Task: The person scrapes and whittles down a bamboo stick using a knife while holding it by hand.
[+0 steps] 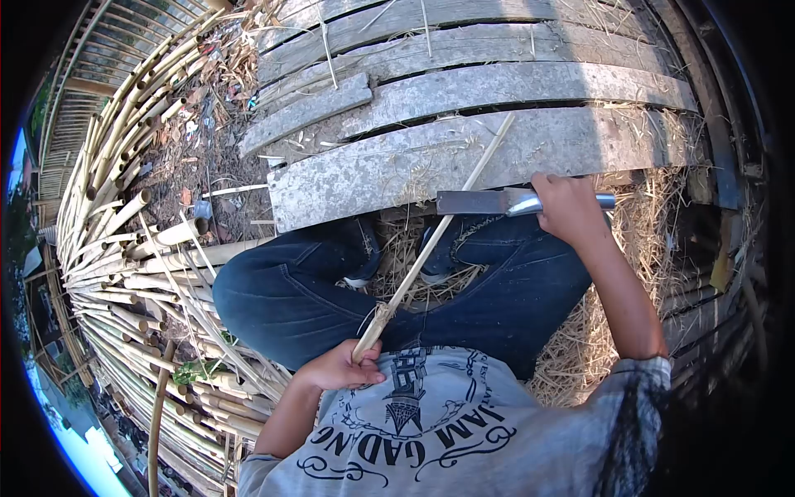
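A long pale bamboo strip [418,263] slants up from my lap to the nearest wooden plank [356,178]. My left hand [346,366] is closed round its lower end, close to my shirt. In my right hand [568,207] is the shiny metal handle of a machete [474,203], its wide dark blade pointing left. The blade lies across the strip, around its middle, just in front of the plank's near edge; whether it touches the strip is hard to tell. A rough node shows on the strip a little above my left hand.
Many bamboo poles [132,240] are piled on the left. Weathered planks with gaps form a platform in front, with a short loose board [310,113] on it. Shavings [571,348] cover the ground around my crossed legs. Dark beams stand at the right.
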`<state>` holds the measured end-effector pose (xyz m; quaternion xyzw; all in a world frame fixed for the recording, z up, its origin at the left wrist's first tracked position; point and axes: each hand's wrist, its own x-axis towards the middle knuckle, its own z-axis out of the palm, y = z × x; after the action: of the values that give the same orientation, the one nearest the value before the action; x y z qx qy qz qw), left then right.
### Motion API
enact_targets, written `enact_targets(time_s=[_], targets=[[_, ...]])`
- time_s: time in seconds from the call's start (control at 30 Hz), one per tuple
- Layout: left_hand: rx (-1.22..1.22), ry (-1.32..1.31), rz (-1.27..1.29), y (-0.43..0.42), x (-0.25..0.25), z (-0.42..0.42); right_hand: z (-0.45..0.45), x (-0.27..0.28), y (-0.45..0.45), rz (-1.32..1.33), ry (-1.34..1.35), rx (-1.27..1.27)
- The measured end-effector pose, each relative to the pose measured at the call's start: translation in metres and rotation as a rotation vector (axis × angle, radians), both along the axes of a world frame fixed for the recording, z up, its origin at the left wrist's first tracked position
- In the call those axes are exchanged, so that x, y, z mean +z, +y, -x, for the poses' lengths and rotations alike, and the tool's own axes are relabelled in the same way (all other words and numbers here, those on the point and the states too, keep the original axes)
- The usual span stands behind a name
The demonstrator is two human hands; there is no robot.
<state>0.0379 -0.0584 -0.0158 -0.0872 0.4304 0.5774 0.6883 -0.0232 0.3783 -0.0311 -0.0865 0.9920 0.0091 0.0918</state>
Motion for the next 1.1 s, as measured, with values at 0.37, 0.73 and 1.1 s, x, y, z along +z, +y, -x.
enact_targets(time_s=[0.37, 0.73, 1.1], targets=[[-0.002, 0.037, -0.093, 0.004, -0.009, -0.001, 0.024, -0.002, 0.076, -0.173, 0.108, -0.410], [0.025, 0.015, -0.044, -0.001, -0.002, 0.000, 0.016, 0.027, 0.051, -0.121, 0.166, -0.448], [0.027, 0.066, -0.195, -0.005, -0.005, -0.002, 0.016, 0.028, 0.028, 0.004, 0.038, -0.307]])
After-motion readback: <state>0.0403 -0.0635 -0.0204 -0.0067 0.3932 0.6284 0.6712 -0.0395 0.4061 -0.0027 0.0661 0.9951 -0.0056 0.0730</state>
